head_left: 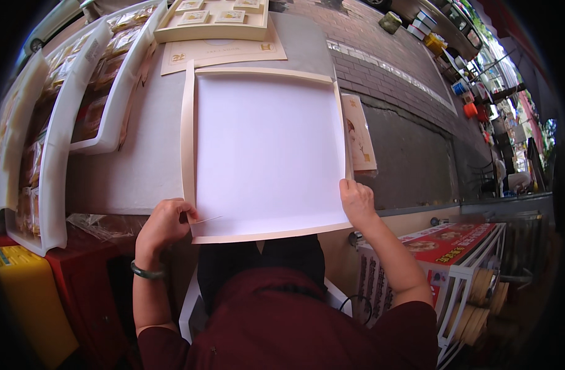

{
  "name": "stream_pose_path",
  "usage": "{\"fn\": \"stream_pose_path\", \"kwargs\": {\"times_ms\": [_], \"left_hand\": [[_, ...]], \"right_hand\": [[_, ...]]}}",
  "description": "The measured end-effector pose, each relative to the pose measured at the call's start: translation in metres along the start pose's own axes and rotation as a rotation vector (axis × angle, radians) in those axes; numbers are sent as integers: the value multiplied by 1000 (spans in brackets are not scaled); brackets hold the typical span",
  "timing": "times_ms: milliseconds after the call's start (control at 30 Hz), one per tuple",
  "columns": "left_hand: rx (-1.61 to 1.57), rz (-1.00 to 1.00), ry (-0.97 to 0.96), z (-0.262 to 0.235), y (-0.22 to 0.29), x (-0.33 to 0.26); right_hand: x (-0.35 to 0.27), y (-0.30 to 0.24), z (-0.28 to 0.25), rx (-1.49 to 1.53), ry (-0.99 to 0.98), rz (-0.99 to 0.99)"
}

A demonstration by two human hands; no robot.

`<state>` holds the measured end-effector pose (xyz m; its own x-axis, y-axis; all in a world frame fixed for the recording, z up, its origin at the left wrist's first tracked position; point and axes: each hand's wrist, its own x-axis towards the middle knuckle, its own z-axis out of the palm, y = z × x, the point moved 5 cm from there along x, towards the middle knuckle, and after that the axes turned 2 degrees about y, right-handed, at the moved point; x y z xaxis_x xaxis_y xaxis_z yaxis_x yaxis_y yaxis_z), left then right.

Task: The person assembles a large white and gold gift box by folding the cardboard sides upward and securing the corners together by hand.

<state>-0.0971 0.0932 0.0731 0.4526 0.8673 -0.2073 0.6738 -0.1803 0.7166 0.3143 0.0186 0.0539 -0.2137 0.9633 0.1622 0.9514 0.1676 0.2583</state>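
Cream-rimmed shallow box [270, 148], overhanging near edge of grey bench [134, 179], is pinched by left hand [165, 223] beside its near-left corner and gripped by right hand [358, 202] along its right wall; walls appear mostly raised, left corners judged not yet joined, inside unfilled.

Street-side stall or shopfront: white crates [55, 176] of packaged goods [92, 116] on left of grey table [134, 169]; brick pavement [372, 34] right of table; car [59, 20] beyond table's far left.
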Motion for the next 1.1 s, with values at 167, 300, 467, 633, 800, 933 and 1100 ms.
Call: {"fn": "stream_pose_path", "kwargs": {"times_ms": [167,300,467,633,800,933,1100], "left_hand": [[-3,-5,0,0,-1,-1],[-31,-10,7,1,-3,0],[-36,-43,-11,1,0,0],[14,-65,-10,2,-2,0],[34,-58,-19,2,0,1],[15,-62,-14,1,3,1],[56,-53,-18,0,1,1]], "right_hand": [[-1,7,-3,162,-47,16],[-9,21,-2,470,-5,105],[-17,27,-15,609,-9,-24],[-29,35,-35,577,-126,-155],[-39,27,-41,453,-94,-267],[-45,27,-33,436,-17,-265],[-45,31,-32,476,10,-226]]}}
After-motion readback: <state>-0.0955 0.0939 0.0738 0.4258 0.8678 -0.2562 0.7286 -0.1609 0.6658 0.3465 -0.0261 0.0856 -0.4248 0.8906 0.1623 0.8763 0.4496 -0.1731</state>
